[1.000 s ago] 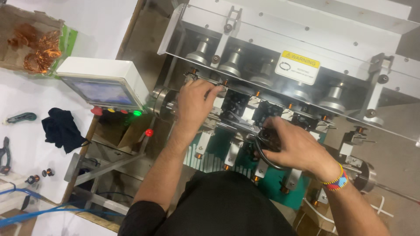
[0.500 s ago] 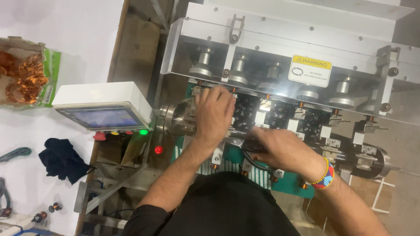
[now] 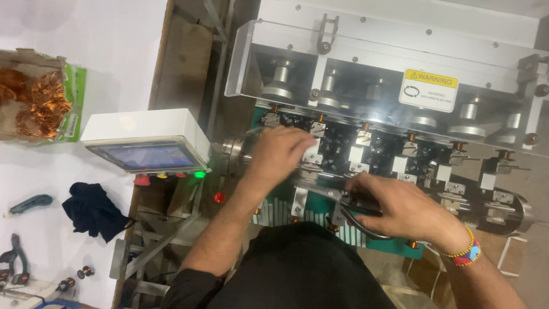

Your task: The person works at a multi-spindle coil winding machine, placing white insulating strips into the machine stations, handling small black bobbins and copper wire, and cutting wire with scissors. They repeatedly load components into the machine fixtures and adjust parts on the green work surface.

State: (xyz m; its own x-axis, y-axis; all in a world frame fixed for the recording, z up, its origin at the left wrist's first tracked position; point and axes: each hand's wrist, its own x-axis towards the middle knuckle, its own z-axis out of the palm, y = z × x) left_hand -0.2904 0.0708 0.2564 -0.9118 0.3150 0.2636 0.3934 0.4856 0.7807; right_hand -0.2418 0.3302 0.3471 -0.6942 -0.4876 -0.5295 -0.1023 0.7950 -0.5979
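Pliers (image 3: 361, 216), black-handled, sit clamped in the right hand (image 3: 403, 210) at the near edge of the winding machine (image 3: 400, 109), while the left hand (image 3: 277, 154) rests fingers together on the metal spindle row (image 3: 343, 149), though whether it grips anything I cannot tell. Risk here, I'd judge: a slip among those small sharp brackets nicks a finger or snaps fine copper wire. Beyond, smooth steel rollers gleam under a clear glossy guard (image 3: 320, 68).
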